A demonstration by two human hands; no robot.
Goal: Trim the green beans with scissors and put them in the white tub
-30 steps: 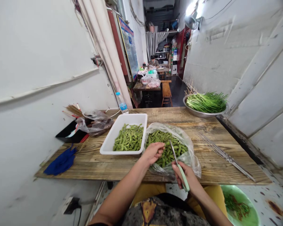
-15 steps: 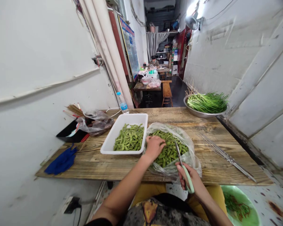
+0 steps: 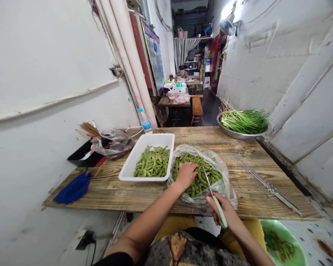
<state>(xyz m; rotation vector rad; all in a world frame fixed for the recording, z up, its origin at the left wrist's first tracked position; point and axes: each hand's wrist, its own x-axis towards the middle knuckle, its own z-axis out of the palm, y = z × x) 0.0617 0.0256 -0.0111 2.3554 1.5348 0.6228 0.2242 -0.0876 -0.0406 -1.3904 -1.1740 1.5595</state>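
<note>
My left hand (image 3: pixel 186 174) reaches into a clear plastic bag (image 3: pixel 224 184) full of green edamame pods (image 3: pixel 208 177), with its fingers curled down among the pods. My right hand (image 3: pixel 224 214) is closed round the pale green handles of a pair of scissors (image 3: pixel 215 199). The blades point up over the bag. A white rectangular tray (image 3: pixel 127 168) holding more edamame pods (image 3: pixel 152 166) stands just left of the bag on the wooden table (image 3: pixel 127 195).
A metal bowl of long green stalks (image 3: pixel 242 123) sits at the far right corner. Metal skewers (image 3: pixel 269 186) lie on the right. A water bottle (image 3: pixel 144 121), a black tray with bags (image 3: pixel 100 147) and a blue cloth (image 3: pixel 73 187) are on the left. A green basin (image 3: pixel 283 245) is below right. A person sits far back.
My left hand has moved forward from the near side of the bag and pressed down into the pods. My right hand with the scissors has hardly shifted.
</note>
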